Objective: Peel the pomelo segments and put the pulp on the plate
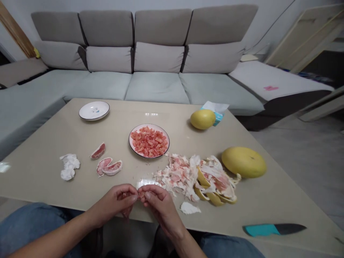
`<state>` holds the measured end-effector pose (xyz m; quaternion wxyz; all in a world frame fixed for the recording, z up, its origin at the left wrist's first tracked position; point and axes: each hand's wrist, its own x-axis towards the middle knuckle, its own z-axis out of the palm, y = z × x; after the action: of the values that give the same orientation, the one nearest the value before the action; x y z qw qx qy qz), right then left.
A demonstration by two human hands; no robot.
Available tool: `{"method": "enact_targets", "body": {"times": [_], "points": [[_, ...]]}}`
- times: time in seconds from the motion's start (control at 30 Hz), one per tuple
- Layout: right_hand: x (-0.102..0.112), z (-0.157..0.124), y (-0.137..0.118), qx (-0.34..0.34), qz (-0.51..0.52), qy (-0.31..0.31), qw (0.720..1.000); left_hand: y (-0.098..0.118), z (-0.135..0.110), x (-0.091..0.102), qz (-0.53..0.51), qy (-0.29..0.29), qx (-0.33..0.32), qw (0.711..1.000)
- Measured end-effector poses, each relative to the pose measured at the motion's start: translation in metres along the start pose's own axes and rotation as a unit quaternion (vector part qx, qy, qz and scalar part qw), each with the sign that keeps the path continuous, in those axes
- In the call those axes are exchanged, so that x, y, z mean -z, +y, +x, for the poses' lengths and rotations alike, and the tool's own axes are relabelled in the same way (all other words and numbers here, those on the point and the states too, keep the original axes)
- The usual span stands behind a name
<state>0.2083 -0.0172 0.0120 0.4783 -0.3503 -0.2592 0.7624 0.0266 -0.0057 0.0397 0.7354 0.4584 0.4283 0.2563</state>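
At the near edge of the tabletop (40,175), above a pair of knees in blue denim (32,229), two hands are held together: the left hand (111,202) and the right hand (158,206). Both grips are closed, with one small piece of pink pomelo flesh (140,194) pinched between them where the fingertips meet. Just beyond and to the right of the grip, one heap of pomelo peel and pith (196,177) is spread, and one white scrap of pith (190,208) is lying beside the right hand. Near the right edge, well apart from the hands, one knife with a teal handle (259,229) is placed. To the left, three pomelo segments (104,166) and one wad of white tissue (69,166) are seen. Farther ahead, one plate of pink pomelo flesh (130,143) stands straight beyond the grip, with the heap off to its right. Two whole yellow pomelos (244,162) (202,119) are placed on the right, one beside the heap and the other farther back, just in front of one tissue packet (216,111). One small white plate (80,114) stands at the far left, and a grey sofa (156,87) is seen beyond the tabletop.
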Motion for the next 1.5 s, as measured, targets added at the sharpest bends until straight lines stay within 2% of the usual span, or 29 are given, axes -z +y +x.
{"method": "enact_targets", "body": {"times": [0.17, 0.53, 0.87, 0.93, 1.0, 1.07, 1.1, 1.17, 1.23, 1.37, 1.43, 1.5], "points": [[-0.001, 0.000, 0.004, 0.005, -0.013, 0.002, 1.000, 0.005, -0.003, -0.002, 0.065, 0.018, -0.058, 0.996], [0.005, 0.002, -0.001, 0.025, -0.009, 0.033, 0.999, 0.009, -0.006, 0.001, 0.076, 0.043, -0.091, 0.992], [0.008, 0.003, -0.002, -0.058, 0.084, -0.010, 0.995, 0.009, -0.002, 0.000, 0.084, 0.062, -0.066, 0.992], [0.010, 0.003, -0.005, -0.046, 0.045, -0.015, 0.998, 0.008, -0.001, 0.000, 0.082, 0.060, -0.057, 0.993], [0.013, 0.004, -0.014, 0.003, -0.051, -0.008, 0.999, 0.007, 0.000, 0.000, 0.084, 0.060, -0.049, 0.993], [0.017, 0.008, -0.029, 0.079, -0.181, 0.030, 0.980, 0.004, 0.002, 0.001, 0.089, 0.063, -0.041, 0.993], [0.018, 0.013, -0.039, 0.119, -0.250, 0.060, 0.959, 0.003, 0.004, 0.002, 0.091, 0.064, -0.036, 0.993], [0.021, 0.030, -0.059, 0.189, -0.373, 0.113, 0.901, -0.002, 0.006, 0.005, 0.093, 0.065, -0.024, 0.993], [0.022, 0.054, -0.079, 0.249, -0.470, 0.131, 0.837, -0.008, 0.010, 0.007, 0.090, 0.066, -0.012, 0.994], [0.019, 0.100, -0.105, 0.275, -0.512, 0.114, 0.806, -0.015, 0.014, 0.009, 0.087, 0.074, -0.007, 0.993], [0.018, 0.105, -0.110, 0.284, -0.522, 0.112, 0.796, -0.015, 0.014, 0.010, 0.084, 0.078, -0.010, 0.993], [0.018, 0.092, -0.106, 0.291, -0.527, 0.121, 0.789, -0.013, 0.013, 0.010, 0.078, 0.082, -0.012, 0.994]]}}
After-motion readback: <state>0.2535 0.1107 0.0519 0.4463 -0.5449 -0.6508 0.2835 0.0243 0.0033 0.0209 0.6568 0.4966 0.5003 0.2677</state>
